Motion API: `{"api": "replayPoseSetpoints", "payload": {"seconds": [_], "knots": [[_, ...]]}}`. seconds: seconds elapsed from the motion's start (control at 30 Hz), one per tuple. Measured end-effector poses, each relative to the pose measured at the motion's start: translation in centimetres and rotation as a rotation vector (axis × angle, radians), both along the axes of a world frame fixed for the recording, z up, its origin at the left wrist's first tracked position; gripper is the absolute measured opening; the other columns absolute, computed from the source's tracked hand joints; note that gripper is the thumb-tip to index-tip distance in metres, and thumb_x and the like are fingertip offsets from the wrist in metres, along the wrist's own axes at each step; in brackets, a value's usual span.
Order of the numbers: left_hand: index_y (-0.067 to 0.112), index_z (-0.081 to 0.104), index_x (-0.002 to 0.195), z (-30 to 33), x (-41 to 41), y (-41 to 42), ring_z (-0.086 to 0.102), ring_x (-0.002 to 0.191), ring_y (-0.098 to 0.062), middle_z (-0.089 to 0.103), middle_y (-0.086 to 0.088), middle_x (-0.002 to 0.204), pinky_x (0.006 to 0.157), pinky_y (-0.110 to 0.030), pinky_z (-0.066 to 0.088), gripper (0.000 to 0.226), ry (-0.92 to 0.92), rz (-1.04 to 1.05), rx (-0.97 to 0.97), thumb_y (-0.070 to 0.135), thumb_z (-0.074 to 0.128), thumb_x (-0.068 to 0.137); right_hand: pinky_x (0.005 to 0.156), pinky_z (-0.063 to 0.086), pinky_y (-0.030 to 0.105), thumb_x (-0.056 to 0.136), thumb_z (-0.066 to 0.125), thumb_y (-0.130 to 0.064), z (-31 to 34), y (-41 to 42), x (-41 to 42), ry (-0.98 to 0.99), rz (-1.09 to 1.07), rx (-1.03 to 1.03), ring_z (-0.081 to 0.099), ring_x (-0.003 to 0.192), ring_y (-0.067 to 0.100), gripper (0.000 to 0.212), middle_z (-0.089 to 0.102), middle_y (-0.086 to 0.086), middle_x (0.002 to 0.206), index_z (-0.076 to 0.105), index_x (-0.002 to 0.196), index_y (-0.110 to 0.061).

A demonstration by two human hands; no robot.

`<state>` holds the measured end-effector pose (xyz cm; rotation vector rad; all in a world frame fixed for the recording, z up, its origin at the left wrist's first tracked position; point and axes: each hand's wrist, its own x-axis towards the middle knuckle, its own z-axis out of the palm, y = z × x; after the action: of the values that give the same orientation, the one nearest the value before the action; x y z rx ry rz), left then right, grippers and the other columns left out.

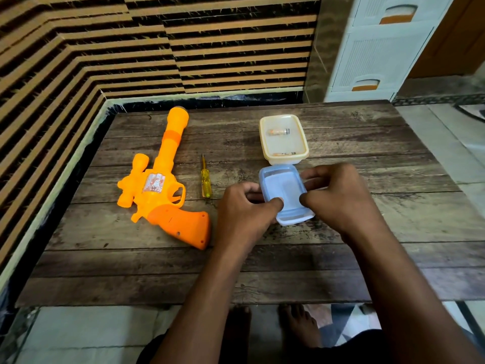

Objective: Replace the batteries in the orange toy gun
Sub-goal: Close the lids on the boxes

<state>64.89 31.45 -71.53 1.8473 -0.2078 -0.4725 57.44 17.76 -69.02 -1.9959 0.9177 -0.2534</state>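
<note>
The orange toy gun [160, 179] lies flat on the left of the wooden table [131, 271], barrel pointing away, grip toward me. A small yellow-handled screwdriver [205, 179] lies just right of it. Both hands hold a pale blue plastic container [284, 191] near the table's middle: my left hand [244, 214] grips its left side with the thumb over the rim, and my right hand [338, 195] grips its right side. Behind it stands a cream container [283, 139] holding two batteries [278, 131].
A striped brown tiled wall runs along the table's back and left. A white plastic drawer unit [378, 48] stands on the floor at the back right. My bare feet show below the table's near edge.
</note>
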Motion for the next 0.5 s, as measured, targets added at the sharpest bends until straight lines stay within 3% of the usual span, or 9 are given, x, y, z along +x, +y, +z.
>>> {"api": "replayPoseSetpoints", "payload": {"seconds": [0.1, 0.2, 0.27, 0.33, 0.37, 0.43, 0.5], "knots": [[0.029, 0.069, 0.079, -0.1, 0.0, 0.1, 0.076, 0.077, -0.012, 0.074, 0.012, 0.081, 0.07, -0.045, 0.066, 0.025, -0.004, -0.019, 0.023, 0.011, 0.084, 0.072, 0.058, 0.051, 0.029, 0.068, 0.067, -0.006, -0.3, -0.1, 0.0, -0.018, -0.014, 0.055, 0.074, 0.073, 0.019, 0.034, 0.079, -0.002, 0.08, 0.077, 0.099, -0.017], [0.03, 0.07, 0.084, 0.0, -0.1, 0.1, 0.076, 0.079, -0.015, 0.074, 0.012, 0.084, 0.072, -0.047, 0.065, 0.027, 0.006, -0.031, 0.026, 0.013, 0.083, 0.068, 0.07, 0.062, 0.038, 0.076, 0.084, -0.015, -0.7, -0.2, 0.2, -0.036, -0.046, 0.04, 0.076, 0.079, 0.017, 0.022, 0.079, -0.002, 0.081, 0.078, 0.097, -0.018], [0.031, 0.069, 0.11, 0.3, -0.2, 0.1, 0.075, 0.086, -0.019, 0.072, 0.012, 0.095, 0.074, -0.048, 0.065, 0.05, 0.015, -0.03, 0.03, 0.017, 0.082, 0.064, 0.074, 0.064, 0.04, 0.078, 0.086, -0.016, -1.0, -0.3, 0.3, -0.046, -0.054, 0.019, 0.077, 0.079, 0.017, 0.018, 0.079, -0.001, 0.081, 0.079, 0.094, -0.018], [0.033, 0.048, 0.146, 0.3, -0.3, 0.0, 0.074, 0.095, -0.023, 0.068, 0.007, 0.113, 0.076, -0.049, 0.064, 0.092, 0.002, -0.041, 0.027, 0.026, 0.079, 0.06, 0.073, 0.063, 0.039, 0.08, 0.083, -0.012, -1.2, -0.5, 0.3, -0.052, -0.051, 0.003, 0.076, 0.079, 0.018, 0.016, 0.079, -0.001, 0.08, 0.08, 0.095, -0.017], [0.035, 0.041, 0.152, 0.4, -0.5, -0.1, 0.073, 0.1, -0.024, 0.065, 0.005, 0.124, 0.078, -0.05, 0.064, 0.098, -0.033, -0.064, 0.023, 0.032, 0.076, 0.061, 0.071, 0.062, 0.036, 0.081, 0.081, -0.011, -1.3, -0.5, 0.3, -0.059, -0.053, 0.0, 0.076, 0.079, 0.018, 0.016, 0.078, -0.001, 0.08, 0.08, 0.096, -0.017], [0.032, 0.041, 0.154, 0.3, -0.8, -0.2, 0.071, 0.108, -0.027, 0.06, 0.003, 0.139, 0.084, -0.051, 0.062, 0.092, -0.129, -0.113, 0.034, 0.045, 0.07, 0.068, 0.066, 0.055, 0.029, 0.087, 0.078, -0.015, -1.4, -0.6, 0.3, -0.075, -0.061, -0.004, 0.075, 0.081, 0.018, 0.011, 0.078, 0.0, 0.081, 0.08, 0.097, -0.017], [0.029, 0.042, 0.154, 0.2, -0.9, -0.2, 0.069, 0.111, -0.027, 0.058, 0.001, 0.141, 0.086, -0.052, 0.061, 0.084, -0.18, -0.135, 0.054, 0.051, 0.063, 0.076, 0.067, 0.052, 0.03, 0.093, 0.074, -0.021, -1.4, -0.6, 0.4, -0.096, -0.056, -0.009, 0.074, 0.083, 0.019, 0.009, 0.078, 0.001, 0.082, 0.082, 0.094, -0.016]]}}
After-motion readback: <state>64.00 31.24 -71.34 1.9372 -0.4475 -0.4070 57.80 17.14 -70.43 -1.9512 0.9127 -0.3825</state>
